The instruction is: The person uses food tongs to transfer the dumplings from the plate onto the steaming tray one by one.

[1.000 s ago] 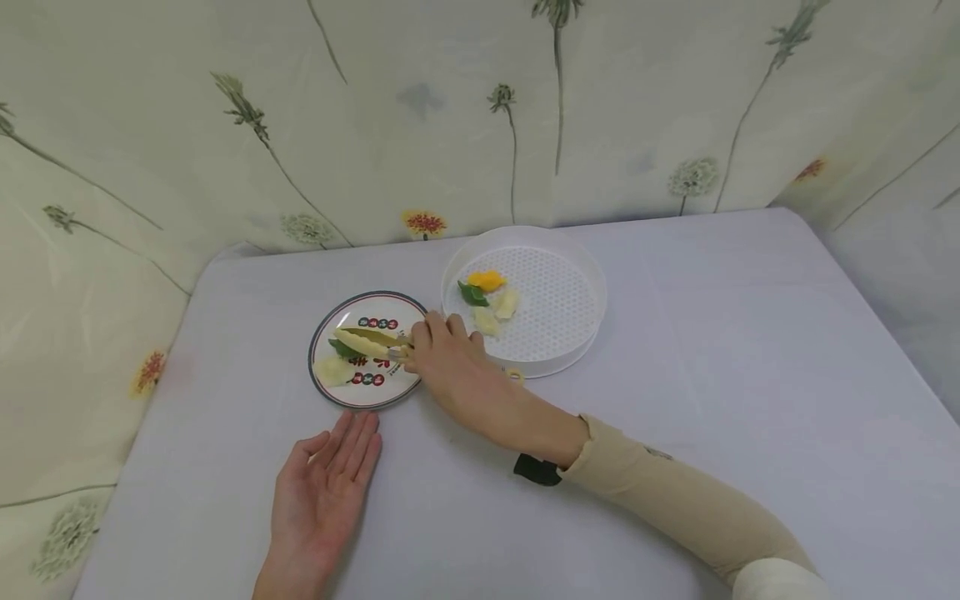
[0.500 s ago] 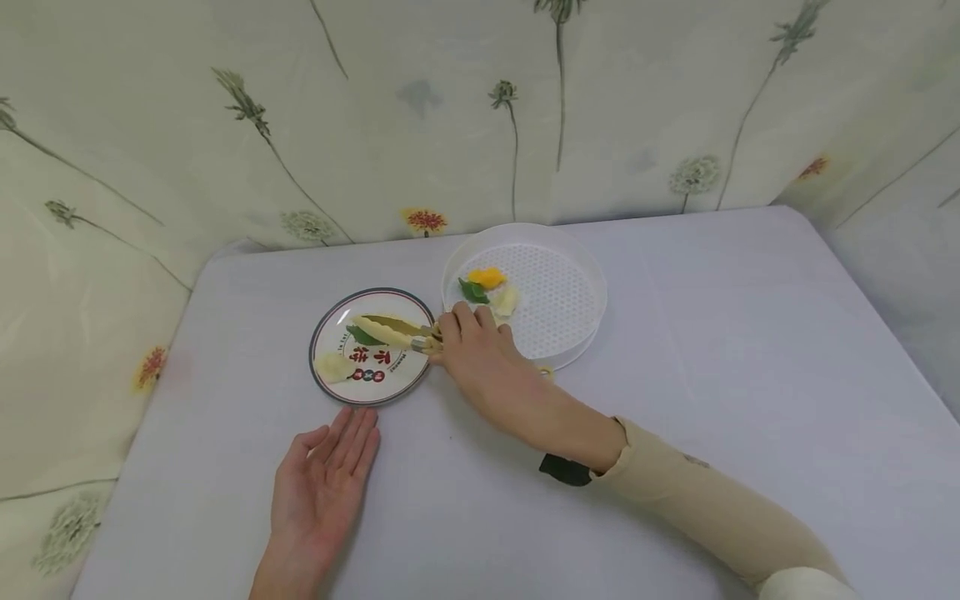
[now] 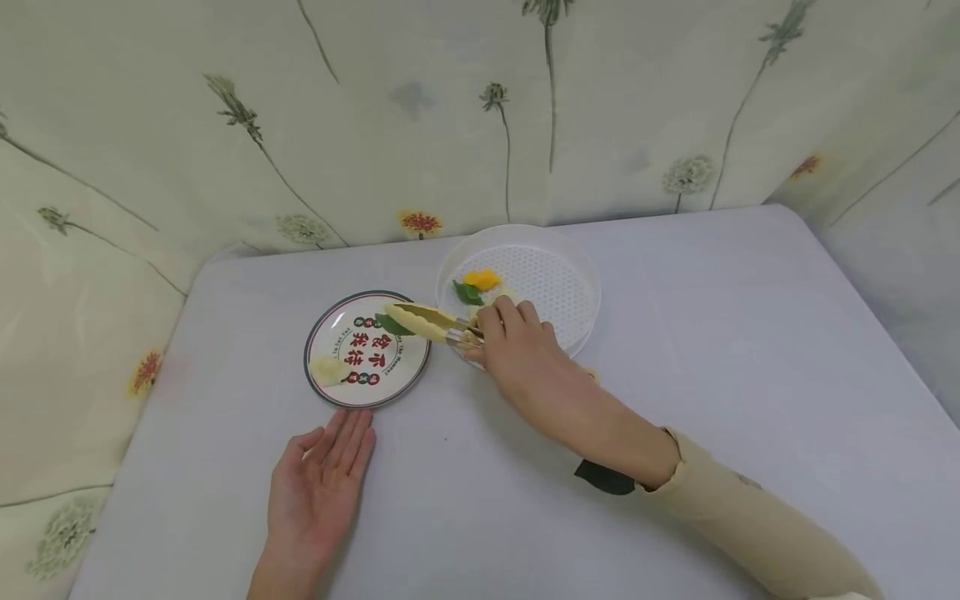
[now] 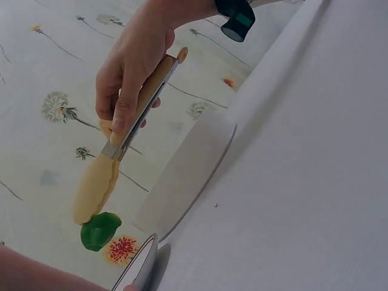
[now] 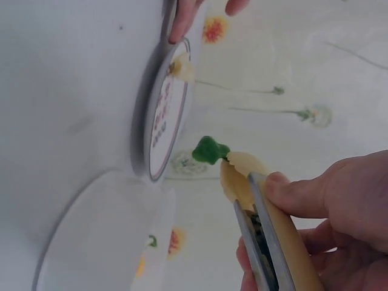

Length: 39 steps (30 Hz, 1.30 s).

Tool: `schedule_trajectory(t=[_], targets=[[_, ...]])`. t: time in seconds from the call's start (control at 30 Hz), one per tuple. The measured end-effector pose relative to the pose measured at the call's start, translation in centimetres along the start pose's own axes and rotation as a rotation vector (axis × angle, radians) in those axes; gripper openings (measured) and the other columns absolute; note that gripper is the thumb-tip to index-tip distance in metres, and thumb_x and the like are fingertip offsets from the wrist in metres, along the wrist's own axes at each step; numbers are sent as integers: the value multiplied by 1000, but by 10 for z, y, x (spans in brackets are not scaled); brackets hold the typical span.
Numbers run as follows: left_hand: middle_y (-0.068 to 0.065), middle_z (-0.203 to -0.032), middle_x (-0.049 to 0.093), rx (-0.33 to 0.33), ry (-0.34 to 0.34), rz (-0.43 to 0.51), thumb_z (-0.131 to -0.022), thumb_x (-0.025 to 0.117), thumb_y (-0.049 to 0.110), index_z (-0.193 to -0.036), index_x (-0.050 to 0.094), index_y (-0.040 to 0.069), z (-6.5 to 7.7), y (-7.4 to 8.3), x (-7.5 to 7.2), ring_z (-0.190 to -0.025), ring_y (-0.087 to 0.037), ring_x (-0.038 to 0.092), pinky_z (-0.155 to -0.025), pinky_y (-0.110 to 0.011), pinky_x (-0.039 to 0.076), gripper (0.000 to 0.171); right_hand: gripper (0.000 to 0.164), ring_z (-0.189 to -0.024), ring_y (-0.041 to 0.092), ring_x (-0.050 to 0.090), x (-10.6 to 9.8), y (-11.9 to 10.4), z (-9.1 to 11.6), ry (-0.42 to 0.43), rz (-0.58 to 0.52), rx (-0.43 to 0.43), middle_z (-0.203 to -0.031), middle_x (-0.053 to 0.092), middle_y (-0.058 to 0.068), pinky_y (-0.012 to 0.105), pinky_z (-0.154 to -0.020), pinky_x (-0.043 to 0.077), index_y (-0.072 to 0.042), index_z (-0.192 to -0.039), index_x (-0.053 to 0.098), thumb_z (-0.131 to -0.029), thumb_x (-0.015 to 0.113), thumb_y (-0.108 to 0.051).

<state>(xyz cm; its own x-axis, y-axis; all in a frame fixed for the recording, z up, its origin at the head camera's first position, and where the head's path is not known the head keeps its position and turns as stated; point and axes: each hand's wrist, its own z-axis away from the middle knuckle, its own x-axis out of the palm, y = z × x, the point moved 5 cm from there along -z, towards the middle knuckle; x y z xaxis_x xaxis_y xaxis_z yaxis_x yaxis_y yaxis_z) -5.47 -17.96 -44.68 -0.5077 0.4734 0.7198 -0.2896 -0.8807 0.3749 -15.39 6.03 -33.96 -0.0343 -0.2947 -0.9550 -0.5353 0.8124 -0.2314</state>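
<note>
In the head view my right hand [image 3: 536, 367] grips a pair of food tongs [image 3: 431, 323] with pale yellow tips. Pinched at the tips is a green dumpling-like piece [image 5: 209, 150], which hangs above the far right part of a round printed plate [image 3: 405, 367]. The left wrist view shows this green piece clear of the plate. A whitish dumpling-like piece [image 3: 327, 370] lies on the plate's left side. My left hand [image 3: 318, 483] lies palm up, fingers straight, with the fingertips at the plate's near rim.
Right of the plate stands a round white perforated tray [image 3: 558, 279] with a raised wall. Inside it are a yellow piece [image 3: 482, 279], a green piece [image 3: 467, 292] and whitish ones partly hidden behind the right hand. A flowered cloth [image 3: 615, 100] hangs behind the table.
My right hand has moved right with the tongs, lifting the green piece from the left of the plate toward its far right edge. The left hand has hardly moved.
</note>
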Motion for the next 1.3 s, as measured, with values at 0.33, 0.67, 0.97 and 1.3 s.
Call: schedule_trajectory(t=[0.33, 0.67, 0.97, 1.3], targets=[[-2, -182, 17, -5, 13, 18, -115, 31, 29, -173, 16, 17, 0, 1, -2, -167, -15, 28, -138, -28, 30, 60, 33, -87, 30, 43, -19, 35, 9, 0, -18, 67, -106, 51, 17, 33, -63, 39, 5, -119, 52, -109, 63, -24], [-1, -182, 18, -8, 20, 40, -115, 33, 29, -172, 18, 18, 0, 1, -1, -166, -15, 29, -138, -28, 30, 60, 37, -87, 33, 43, -33, 69, 10, 17, -29, 142, -106, 51, 20, 35, -64, 38, 12, -125, 52, -110, 61, -21], [-1, -182, 19, -7, 33, 35, -116, 33, 30, -172, 19, 18, -1, 2, -2, -166, -15, 29, -138, -29, 30, 59, 41, -86, 36, 43, -27, 98, 6, 9, -13, 212, -103, 51, 24, 35, -59, 38, 18, -126, 52, -111, 60, -20], [-1, -181, 21, 0, 47, 35, -116, 32, 30, -171, 20, 18, -1, 1, -2, -166, -15, 31, -138, -29, 31, 58, 38, -83, 35, 42, -14, 116, 2, -52, 31, 225, -99, 49, 24, 35, -58, 38, 17, -117, 52, -112, 57, -20]])
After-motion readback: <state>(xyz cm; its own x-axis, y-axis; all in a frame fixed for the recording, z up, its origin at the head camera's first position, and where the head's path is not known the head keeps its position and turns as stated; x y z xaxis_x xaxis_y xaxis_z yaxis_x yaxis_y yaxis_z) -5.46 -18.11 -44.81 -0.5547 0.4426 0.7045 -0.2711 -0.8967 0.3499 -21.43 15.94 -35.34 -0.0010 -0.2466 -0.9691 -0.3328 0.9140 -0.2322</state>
